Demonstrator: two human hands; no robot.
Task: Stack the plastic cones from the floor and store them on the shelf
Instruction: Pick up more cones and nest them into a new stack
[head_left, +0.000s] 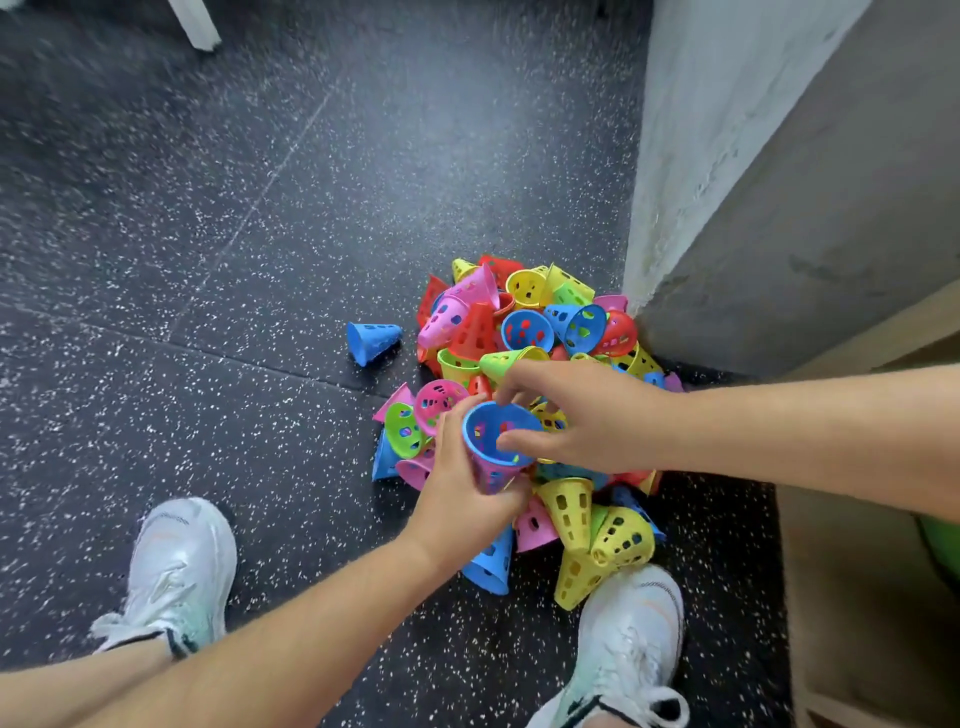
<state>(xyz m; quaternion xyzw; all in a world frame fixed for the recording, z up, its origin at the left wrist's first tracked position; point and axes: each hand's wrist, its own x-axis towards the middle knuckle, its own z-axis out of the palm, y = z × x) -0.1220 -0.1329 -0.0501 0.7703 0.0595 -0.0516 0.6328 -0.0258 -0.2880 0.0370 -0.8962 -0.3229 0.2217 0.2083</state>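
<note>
Over floor (208, 260), left hand (462, 493) grips pink cone (492, 477); right hand (587, 421) pinches blue cone (485, 431) inside.

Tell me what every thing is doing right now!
left hand, grips the pink cone.
right hand, pinches the blue cone by its rim.
blue cone, mouth up, nested in the pink cone.
cone pile, jumbled loose on the floor.
lone blue cone, on its side, apart from the pile.

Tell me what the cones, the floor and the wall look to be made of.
Cones: thin moulded plastic in bright solid colours, with a slight sheen and cut-out holes. Floor: probably rubber tiles, matt black with pale flecks and visible seams. Wall: looks like plaster or painted concrete, matt grey-white, rough and scuffed along the corner.
</note>
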